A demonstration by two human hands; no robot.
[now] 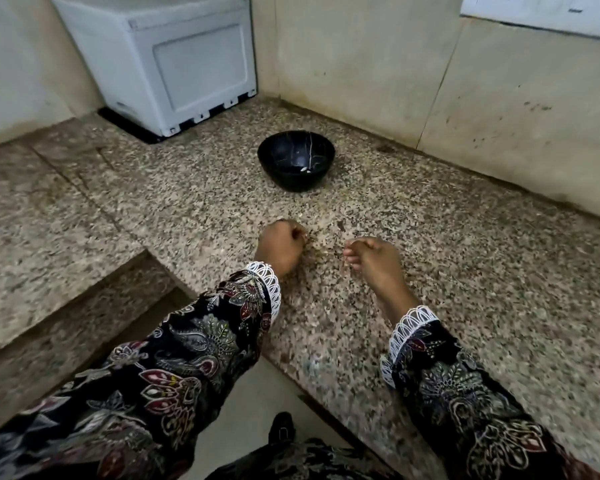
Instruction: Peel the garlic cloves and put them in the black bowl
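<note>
The black bowl (pixel 296 161) stands on the speckled granite counter (pixel 447 271), just beyond my hands, with a few small pale bits (pixel 307 170) at its bottom. My left hand (pixel 280 247) rests knuckles up on the counter. Its fingers are curled tight round something small at the fingertips, apparently a garlic clove (pixel 306 238), which is mostly hidden. A short gap to the right, my right hand (pixel 373 263) hovers low over the counter. It is blurred, with its fingers bunched together and pointing left. Whether they pinch anything does not show.
A white appliance (pixel 163 60) stands in the back left corner. Tiled walls (pixel 395 81) close the counter at the back and right. The counter is L-shaped, and its inner edge (pixel 284 368) drops to the floor, where a dark shoe (pixel 281 427) shows.
</note>
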